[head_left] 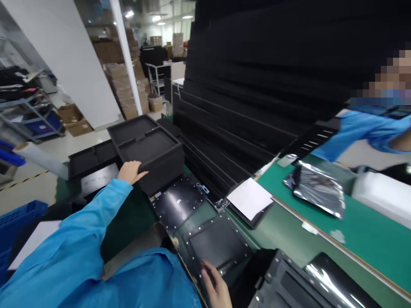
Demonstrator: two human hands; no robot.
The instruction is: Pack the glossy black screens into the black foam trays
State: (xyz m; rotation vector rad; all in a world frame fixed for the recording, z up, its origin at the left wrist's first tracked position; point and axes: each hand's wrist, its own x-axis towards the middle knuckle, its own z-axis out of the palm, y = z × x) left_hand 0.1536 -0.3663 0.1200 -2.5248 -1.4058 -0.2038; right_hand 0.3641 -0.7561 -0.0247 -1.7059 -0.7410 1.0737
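My left hand (131, 172) reaches out in a blue sleeve and lies on the near edge of a stack of black foam trays (150, 147), fingers curled over its side. My right hand (216, 287) sits low in view, fingers resting flat on the near edge of a black framed panel (215, 244) lying on the green bench. A glossy black plate with small holes (180, 201) lies between the foam stack and the panel.
A tall leaning stack of black sheets (257, 94) fills the middle. A white sheet (249, 197) lies on a dark tray. A silver bag (317, 188) lies on the green mat by a co-worker's blue sleeve (362, 128). Cartons (123, 85) and shelving (28, 115) stand behind.
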